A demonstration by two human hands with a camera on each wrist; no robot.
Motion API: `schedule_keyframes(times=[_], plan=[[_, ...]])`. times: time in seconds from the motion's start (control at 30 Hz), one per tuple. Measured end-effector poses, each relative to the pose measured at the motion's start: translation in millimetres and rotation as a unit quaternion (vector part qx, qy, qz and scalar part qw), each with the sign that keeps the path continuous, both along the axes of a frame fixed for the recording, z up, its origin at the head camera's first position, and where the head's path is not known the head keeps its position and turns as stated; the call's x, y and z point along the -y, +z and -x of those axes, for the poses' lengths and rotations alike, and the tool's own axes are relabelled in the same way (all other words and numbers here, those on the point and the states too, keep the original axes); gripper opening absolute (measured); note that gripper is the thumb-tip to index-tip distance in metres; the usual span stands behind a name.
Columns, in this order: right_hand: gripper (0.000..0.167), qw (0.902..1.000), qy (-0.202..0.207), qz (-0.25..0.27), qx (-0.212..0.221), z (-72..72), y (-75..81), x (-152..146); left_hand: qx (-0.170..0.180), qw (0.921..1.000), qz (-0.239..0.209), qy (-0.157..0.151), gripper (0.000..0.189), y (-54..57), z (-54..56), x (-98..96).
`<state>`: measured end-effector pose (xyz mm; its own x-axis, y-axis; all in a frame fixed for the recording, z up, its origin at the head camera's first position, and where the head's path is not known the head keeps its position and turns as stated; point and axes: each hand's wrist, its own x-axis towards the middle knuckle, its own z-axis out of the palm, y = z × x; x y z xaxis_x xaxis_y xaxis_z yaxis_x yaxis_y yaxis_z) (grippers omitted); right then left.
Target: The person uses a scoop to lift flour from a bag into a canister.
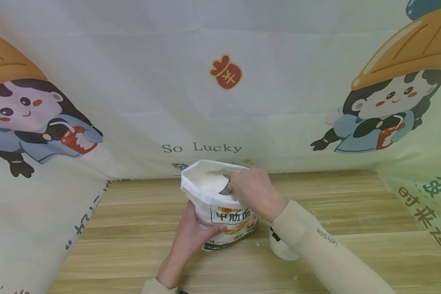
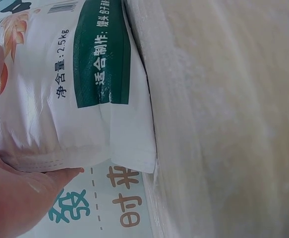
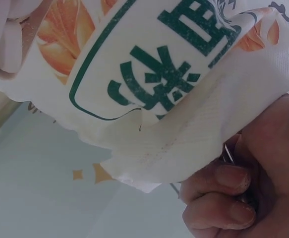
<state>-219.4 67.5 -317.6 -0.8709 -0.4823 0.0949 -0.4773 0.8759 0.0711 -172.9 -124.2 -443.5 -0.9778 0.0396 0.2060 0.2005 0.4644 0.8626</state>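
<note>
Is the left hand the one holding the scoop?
No, the right hand holds the scoop, while the left hand grips the white bag from outside.

My right sleeve (image 1: 308,237), 4 o'clock in head view: long, cream, small dark lettering (image 1: 327,237) on forearm. My left sleeve (image 1: 157,286), 7 o'clock: also cream. Left grip (image 1: 194,228), right grip (image 1: 256,191): bare.

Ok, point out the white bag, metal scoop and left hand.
White bag (image 1: 232,218): head view, on its printed front.
Metal scoop (image 1: 226,188): head view, on its exposed grey side.
Left hand (image 1: 193,231): head view, on the hand's middle.
</note>
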Motion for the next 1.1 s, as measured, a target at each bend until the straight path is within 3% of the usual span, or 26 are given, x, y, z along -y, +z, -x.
schedule_keyframes(times=[0.53,0.87,1.1], plan=[[0.022,0.9960,-0.034,0.043,0.070,-6.2,14.7,-19,-0.009,1.0000,0.002,-0.003,0.105,-1.1,0.4,1.1],[0.034,0.9956,-0.035,0.074,0.045,-15.8,17.9,-39,-0.015,0.9999,0.003,-0.002,0.105,-2.2,1.1,1.5],[0.032,0.9937,-0.005,0.110,0.020,-18.7,14.5,-56,-0.013,0.9999,-0.006,-0.003,0.103,-3.3,1.8,1.1]])
